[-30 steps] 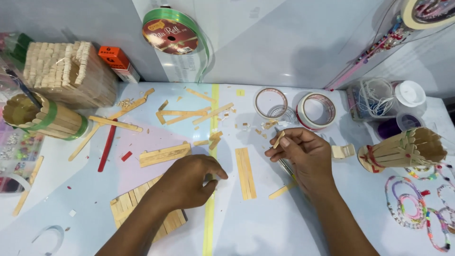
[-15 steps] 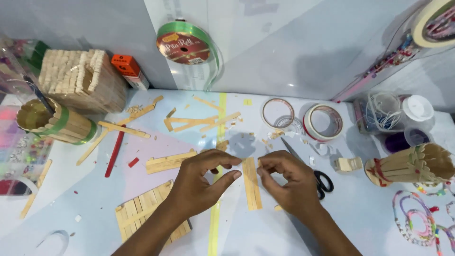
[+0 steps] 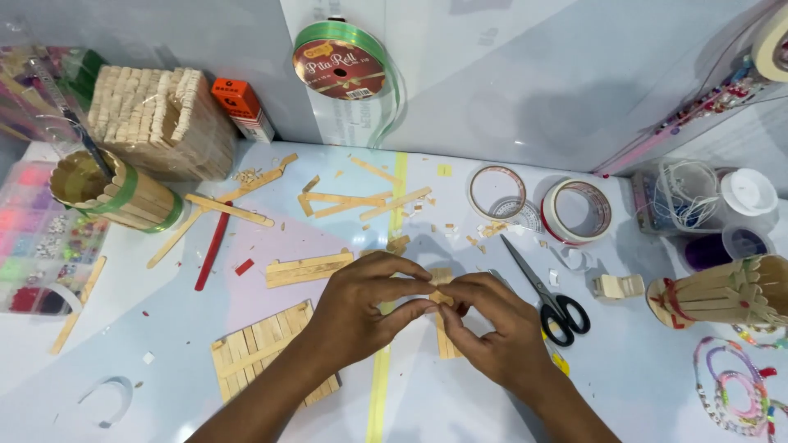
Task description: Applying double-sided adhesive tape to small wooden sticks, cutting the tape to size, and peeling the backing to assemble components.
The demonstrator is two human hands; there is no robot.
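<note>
Centrally, your left hand (image 3: 361, 308) and right hand (image 3: 492, 328) pinched closed on one small wooden stick piece (image 3: 437, 297) between meeting fingertips, its axis hidden.

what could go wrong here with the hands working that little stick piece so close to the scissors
The scissors lie open beside the right hand, so a sideways move could catch the blades. The small wooden piece pinched between both hands, left hand too, could slip or snap. Loose offcuts could stick underneath.

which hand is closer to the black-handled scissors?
Right. The right hand sits just beside the scissors, nearly touching the handles. The left hand is farther off, on the other side of the right hand.
</note>
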